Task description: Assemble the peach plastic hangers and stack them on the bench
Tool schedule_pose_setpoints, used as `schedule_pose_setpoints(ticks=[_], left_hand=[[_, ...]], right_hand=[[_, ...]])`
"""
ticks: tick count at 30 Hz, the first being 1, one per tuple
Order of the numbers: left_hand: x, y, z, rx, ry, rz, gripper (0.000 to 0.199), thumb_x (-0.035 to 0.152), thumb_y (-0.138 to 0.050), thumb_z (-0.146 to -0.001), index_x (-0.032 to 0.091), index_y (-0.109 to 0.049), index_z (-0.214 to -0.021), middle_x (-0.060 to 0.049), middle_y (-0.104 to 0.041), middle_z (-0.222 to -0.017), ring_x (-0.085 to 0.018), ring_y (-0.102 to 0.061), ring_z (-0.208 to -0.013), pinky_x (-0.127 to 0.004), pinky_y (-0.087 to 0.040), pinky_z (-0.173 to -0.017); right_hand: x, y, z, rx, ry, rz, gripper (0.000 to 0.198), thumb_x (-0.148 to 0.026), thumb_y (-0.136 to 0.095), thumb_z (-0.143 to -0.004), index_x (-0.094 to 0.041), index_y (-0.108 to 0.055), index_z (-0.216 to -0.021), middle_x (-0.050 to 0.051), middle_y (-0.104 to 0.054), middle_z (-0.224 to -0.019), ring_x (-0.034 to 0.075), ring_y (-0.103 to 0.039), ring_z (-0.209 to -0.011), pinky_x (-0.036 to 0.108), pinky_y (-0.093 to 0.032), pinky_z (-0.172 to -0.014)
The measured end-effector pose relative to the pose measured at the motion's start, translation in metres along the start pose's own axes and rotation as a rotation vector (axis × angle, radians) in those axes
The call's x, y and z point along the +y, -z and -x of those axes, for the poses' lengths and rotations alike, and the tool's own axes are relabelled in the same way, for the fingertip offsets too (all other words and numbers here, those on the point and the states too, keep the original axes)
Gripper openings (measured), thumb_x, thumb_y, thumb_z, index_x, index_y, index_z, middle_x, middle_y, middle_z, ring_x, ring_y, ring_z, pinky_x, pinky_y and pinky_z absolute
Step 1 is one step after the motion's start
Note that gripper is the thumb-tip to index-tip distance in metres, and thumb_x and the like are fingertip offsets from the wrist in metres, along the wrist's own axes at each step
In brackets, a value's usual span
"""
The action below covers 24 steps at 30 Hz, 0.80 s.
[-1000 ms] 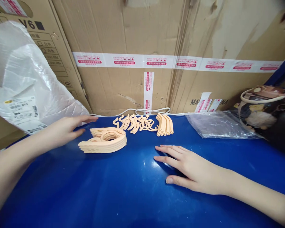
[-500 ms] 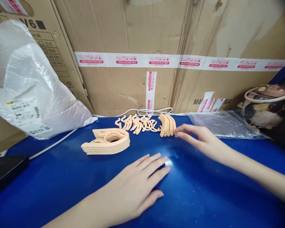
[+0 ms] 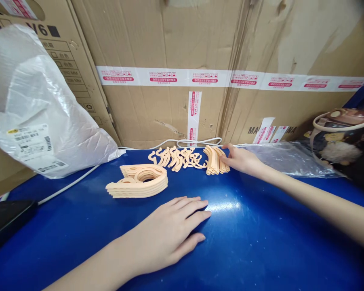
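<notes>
head: curved strips [image 3: 212, 161] against right grip [image 3: 245, 160]

A blue tabletop [image 3: 260, 250] bears stacked beige pieces [image 3: 137, 191], hooks [image 3: 176, 162] and curved bars [image 3: 211, 160].

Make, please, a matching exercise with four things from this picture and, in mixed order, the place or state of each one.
1. white bag
2. right hand
3. small hooks
4. left hand

A. palm down, fingers spread, over the blue table
B. at the right end of the curved pieces
C. at the far left, before a printed cardboard box
D. in a cluster just left of the curved pieces

Pairs: 1-C, 2-B, 3-D, 4-A
</notes>
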<state>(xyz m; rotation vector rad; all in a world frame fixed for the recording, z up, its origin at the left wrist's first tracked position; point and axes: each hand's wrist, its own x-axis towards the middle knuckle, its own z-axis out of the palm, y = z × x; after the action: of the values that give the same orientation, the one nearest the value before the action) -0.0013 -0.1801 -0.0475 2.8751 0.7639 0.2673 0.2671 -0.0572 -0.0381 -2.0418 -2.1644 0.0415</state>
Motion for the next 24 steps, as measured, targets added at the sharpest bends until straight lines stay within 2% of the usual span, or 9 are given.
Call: schedule_pose_setpoints(ticks=[9, 12, 15, 17, 19, 22, 24], left_hand=[[0.001, 0.000, 0.002, 0.035, -0.016, 0.009, 0.036, 0.028, -0.045, -0.096, 0.020, -0.048, -0.131, -0.008, -0.051, -0.138, -0.025, -0.048, -0.126, -0.045, -0.042, -0.104], [0.000, 0.000, 0.002, 0.038, -0.021, 0.005, 0.036, 0.028, -0.045, -0.096, 0.020, -0.048, -0.131, -0.007, -0.051, -0.138, -0.024, -0.048, -0.126, -0.044, -0.042, -0.103], [0.001, 0.000, 0.002, 0.050, -0.033, -0.011, 0.035, 0.026, -0.046, -0.096, 0.020, -0.047, -0.130, -0.006, -0.051, -0.136, -0.023, -0.046, -0.126, -0.040, -0.041, -0.103], [0.004, 0.001, 0.003, 0.106, -0.041, -0.031, 0.035, 0.023, -0.046, -0.095, 0.019, -0.047, -0.130, -0.007, -0.048, -0.138, -0.022, -0.041, -0.130, -0.039, -0.038, -0.106], [0.007, 0.002, 0.003, 0.203, -0.026, -0.047, 0.035, 0.023, -0.044, -0.095, 0.018, -0.045, -0.130, -0.008, -0.045, -0.140, -0.023, -0.038, -0.130, -0.039, -0.036, -0.106], [0.010, 0.003, 0.004, 0.314, 0.058, -0.020, 0.036, 0.029, -0.046, -0.095, 0.016, -0.044, -0.128, -0.010, -0.050, -0.130, -0.024, -0.047, -0.116, -0.039, -0.042, -0.097], [0.011, 0.002, 0.003, 0.300, 0.115, 0.009, 0.035, 0.036, -0.052, -0.092, 0.017, -0.049, -0.120, -0.009, -0.057, -0.115, -0.024, -0.052, -0.101, -0.039, -0.045, -0.086]], right_hand=[[-0.004, 0.003, -0.006, 0.001, -0.019, 0.001, 0.041, -0.038, -0.053, -0.083, -0.014, -0.055, -0.116, 0.014, -0.070, -0.094, 0.028, -0.066, -0.086, 0.030, -0.042, -0.067], [0.000, 0.010, -0.005, 0.042, -0.005, -0.028, 0.040, -0.036, -0.051, -0.084, -0.010, -0.056, -0.114, 0.014, -0.070, -0.087, 0.027, -0.066, -0.081, 0.029, -0.041, -0.064], [0.001, 0.023, 0.011, 0.075, 0.059, -0.076, 0.039, -0.033, -0.045, -0.086, -0.010, -0.053, -0.118, 0.008, -0.069, -0.073, 0.022, -0.065, -0.069, 0.027, -0.040, -0.059], [-0.004, 0.030, 0.031, 0.052, 0.167, -0.128, 0.038, -0.031, -0.044, -0.087, -0.014, -0.052, -0.120, 0.000, -0.065, -0.063, 0.017, -0.061, -0.057, 0.024, -0.040, -0.055], [-0.011, 0.031, 0.058, -0.001, 0.411, -0.214, 0.039, -0.025, -0.044, -0.084, -0.015, -0.052, -0.121, -0.003, -0.063, -0.061, 0.014, -0.057, -0.050, 0.023, -0.039, -0.053], [-0.026, 0.022, 0.098, -0.049, 0.715, -0.159, 0.042, -0.015, -0.049, -0.076, -0.016, -0.054, -0.118, 0.003, -0.067, -0.078, 0.014, -0.060, -0.062, 0.024, -0.041, -0.059], [-0.034, 0.013, 0.119, -0.048, 0.887, -0.060, 0.038, -0.016, -0.047, -0.078, -0.013, -0.055, -0.115, 0.006, -0.066, -0.081, 0.017, -0.058, -0.066, 0.027, -0.040, -0.058]])
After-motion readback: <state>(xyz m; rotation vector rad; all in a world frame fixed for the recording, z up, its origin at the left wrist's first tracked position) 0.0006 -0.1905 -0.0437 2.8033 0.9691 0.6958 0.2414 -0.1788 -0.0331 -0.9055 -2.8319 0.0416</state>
